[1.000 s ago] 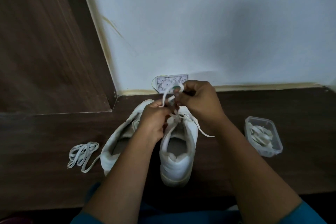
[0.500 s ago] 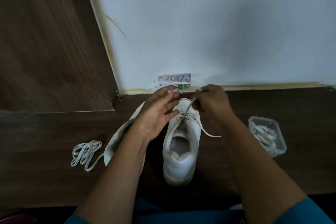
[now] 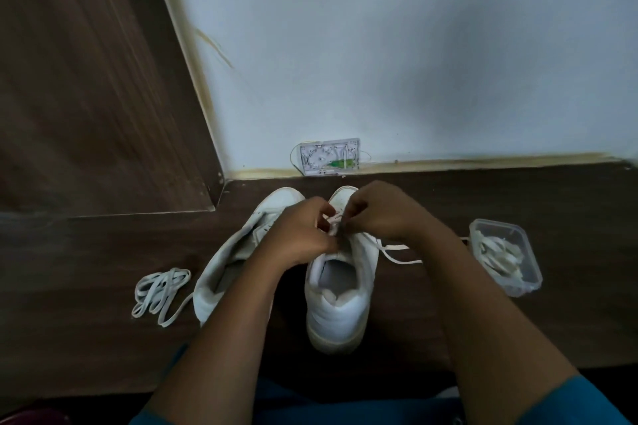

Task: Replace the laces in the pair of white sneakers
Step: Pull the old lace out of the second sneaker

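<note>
Nearest: heel of the R sneaker, long axis running straight away from the person toward the floor's far edge at the wall. Mid-shoe, L hand & R hand meet over the tongue. Both grips are curled tight, pinching the lace, whose loose end trails R. R hand sits slightly nearer the toe. Fingertips & eyelets are hidden, so which hole's next I can't tell. L sneaker lies partly under the L forearm.
</note>
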Demonstrator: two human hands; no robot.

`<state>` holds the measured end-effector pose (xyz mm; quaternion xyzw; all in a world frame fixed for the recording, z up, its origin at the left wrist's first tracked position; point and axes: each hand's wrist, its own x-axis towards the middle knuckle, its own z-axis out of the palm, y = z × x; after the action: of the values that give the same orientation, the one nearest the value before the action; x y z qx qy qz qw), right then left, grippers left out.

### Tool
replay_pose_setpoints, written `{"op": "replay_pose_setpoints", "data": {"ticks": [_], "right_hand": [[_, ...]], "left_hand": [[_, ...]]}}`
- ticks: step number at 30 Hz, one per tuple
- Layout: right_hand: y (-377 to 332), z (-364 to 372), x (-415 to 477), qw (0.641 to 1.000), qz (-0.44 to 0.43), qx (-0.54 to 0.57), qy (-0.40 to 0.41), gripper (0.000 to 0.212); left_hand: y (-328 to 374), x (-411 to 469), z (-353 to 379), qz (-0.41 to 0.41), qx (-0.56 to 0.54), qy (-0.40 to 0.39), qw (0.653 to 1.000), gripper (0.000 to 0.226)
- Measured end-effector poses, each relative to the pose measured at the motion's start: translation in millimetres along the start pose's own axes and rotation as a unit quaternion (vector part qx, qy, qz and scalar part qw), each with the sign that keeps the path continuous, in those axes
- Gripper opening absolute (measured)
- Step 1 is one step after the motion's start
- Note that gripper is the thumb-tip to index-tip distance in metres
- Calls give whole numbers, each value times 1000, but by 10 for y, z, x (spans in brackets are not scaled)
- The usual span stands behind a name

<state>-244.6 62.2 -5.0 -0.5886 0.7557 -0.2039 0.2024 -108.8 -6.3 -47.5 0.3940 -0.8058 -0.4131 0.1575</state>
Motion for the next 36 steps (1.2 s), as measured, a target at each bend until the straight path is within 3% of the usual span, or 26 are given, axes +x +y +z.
{"op": "replay_pose_setpoints", "data": {"ticks": [3, 5, 9, 15, 23, 28, 36], "right_hand": [[-69, 83, -7, 1000, -10, -6, -9, 12], [-81, 113, 8, 999, -14, -32, 16, 14], [-103, 198, 18, 994, -40, -82, 64, 9], [-134, 249, 15, 985, -52, -137, 95, 14], [-18, 228, 82, 993, -38, -74, 82, 3], [13, 247, 96, 994, -46, -26, 93, 16], [-12, 270, 118, 996, -79, -2, 48, 14]], "left_hand": [[-26, 32, 9, 5, 40, 60, 997, 29], [-39, 59, 14, -11, 7, 66, 998, 23], [-55, 72, -28, -57, -90, 49, 993, 26], [-52, 68, -49, -40, -97, 46, 993, 31], [-78, 87, -23, -28, -95, 39, 994, 27], [-85, 88, -28, -44, -104, 46, 993, 29], [-36, 49, -11, -27, -73, 56, 995, 23]]}}
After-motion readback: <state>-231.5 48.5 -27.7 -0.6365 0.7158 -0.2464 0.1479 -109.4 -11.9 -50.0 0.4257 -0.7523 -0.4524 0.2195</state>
